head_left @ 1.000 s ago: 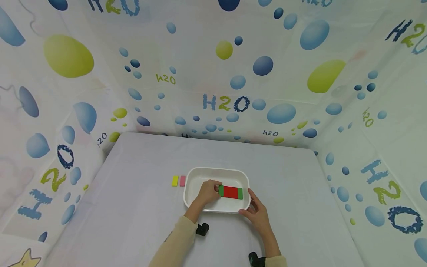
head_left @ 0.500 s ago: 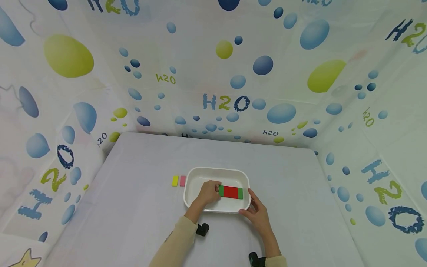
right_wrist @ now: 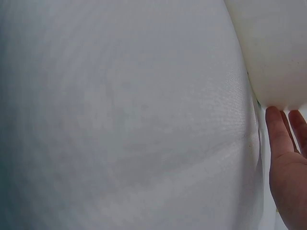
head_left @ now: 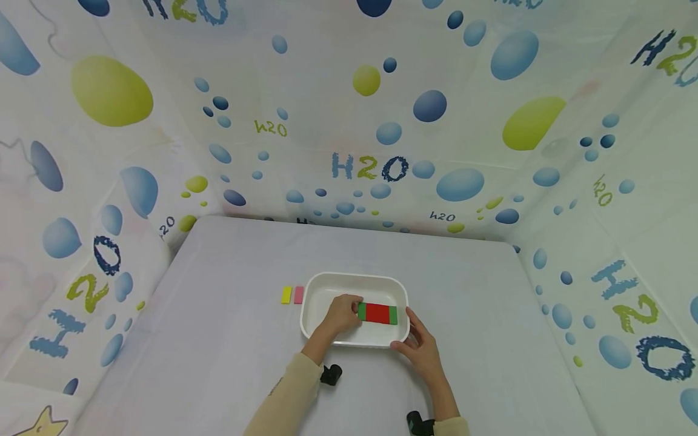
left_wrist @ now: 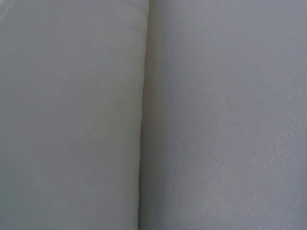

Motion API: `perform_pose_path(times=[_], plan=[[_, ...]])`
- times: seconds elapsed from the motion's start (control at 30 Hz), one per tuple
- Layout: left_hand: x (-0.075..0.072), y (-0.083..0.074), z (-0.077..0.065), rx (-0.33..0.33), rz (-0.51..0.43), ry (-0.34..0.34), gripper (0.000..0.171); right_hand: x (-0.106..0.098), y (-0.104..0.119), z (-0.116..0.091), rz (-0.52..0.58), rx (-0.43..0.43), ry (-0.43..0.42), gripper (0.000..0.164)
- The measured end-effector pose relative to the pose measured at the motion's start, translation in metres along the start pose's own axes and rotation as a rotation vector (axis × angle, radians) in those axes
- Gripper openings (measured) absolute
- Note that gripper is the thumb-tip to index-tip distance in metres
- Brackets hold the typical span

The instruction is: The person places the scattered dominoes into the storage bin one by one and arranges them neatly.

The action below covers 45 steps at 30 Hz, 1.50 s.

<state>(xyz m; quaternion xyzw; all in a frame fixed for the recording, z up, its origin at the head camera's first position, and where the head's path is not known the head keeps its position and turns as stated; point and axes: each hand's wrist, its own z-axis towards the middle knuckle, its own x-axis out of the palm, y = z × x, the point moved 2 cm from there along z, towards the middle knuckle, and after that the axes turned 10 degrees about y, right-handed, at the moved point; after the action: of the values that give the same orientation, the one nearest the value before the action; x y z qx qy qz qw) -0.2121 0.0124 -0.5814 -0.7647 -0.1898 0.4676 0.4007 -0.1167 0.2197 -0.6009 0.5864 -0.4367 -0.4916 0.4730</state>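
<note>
In the head view, a white rectangular tray (head_left: 345, 279) stands on the white-covered table. Inside it, towards the right, lies a row of flat coloured pieces: a red section (head_left: 377, 313) between a green piece (head_left: 393, 315) at the right and a green piece (head_left: 362, 312) at the left. My left hand (head_left: 342, 313) reaches over the tray's front rim, thumb and fingers pinching the left green end. My right hand (head_left: 420, 348) holds the tray's front right corner, thumb at the front and fingers along the right side. The right wrist view shows its fingers (right_wrist: 280, 132) against the tray's outer wall (right_wrist: 280, 57).
Left of the tray, a yellow piece (head_left: 286, 295) and a pink piece (head_left: 299, 295) lie side by side on the table (head_left: 207, 339). Walls of white cloth (head_left: 305, 91) printed with coloured spots enclose the back and sides. Cloth fills much of the right wrist view.
</note>
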Motion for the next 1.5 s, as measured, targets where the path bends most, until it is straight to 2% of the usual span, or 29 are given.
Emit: perform_pose_path(times=[0.33,0.5,0.63,0.87,1.1,1.23,1.33,1.43,1.5], plan=[[-0.002,-0.002,-0.003,0.028,0.031,-0.03,0.058,0.001,0.004,-0.001,-0.005,-0.048,-0.002,0.086],[-0.006,-0.005,-0.007,0.08,0.088,-0.1,0.056,0.001,0.005,-0.002,-0.005,-0.048,0.001,0.085],[-0.014,-0.01,-0.012,0.139,0.061,-0.151,0.057,0.001,0.003,-0.001,-0.007,-0.04,0.003,0.085],[-0.042,-0.018,-0.025,0.245,0.028,-0.301,0.051,-0.001,0.001,-0.001,0.0,-0.048,0.002,0.086],[-0.092,-0.015,-0.044,0.306,0.001,-0.443,0.053,-0.001,0.002,0.0,-0.002,-0.037,0.001,0.088],[-0.118,0.0,-0.054,0.283,-0.036,-0.541,0.051,-0.001,0.001,0.0,0.015,-0.014,0.002,0.088],[-0.133,0.016,-0.061,0.22,-0.068,-0.592,0.05,-0.001,0.001,0.0,0.021,0.0,0.003,0.088],[-0.14,0.034,-0.065,0.135,-0.093,-0.599,0.051,-0.001,0.001,0.0,0.017,-0.002,0.006,0.088],[-0.142,0.047,-0.066,0.076,-0.113,-0.573,0.054,-0.001,0.001,0.0,0.017,-0.005,0.005,0.088]])
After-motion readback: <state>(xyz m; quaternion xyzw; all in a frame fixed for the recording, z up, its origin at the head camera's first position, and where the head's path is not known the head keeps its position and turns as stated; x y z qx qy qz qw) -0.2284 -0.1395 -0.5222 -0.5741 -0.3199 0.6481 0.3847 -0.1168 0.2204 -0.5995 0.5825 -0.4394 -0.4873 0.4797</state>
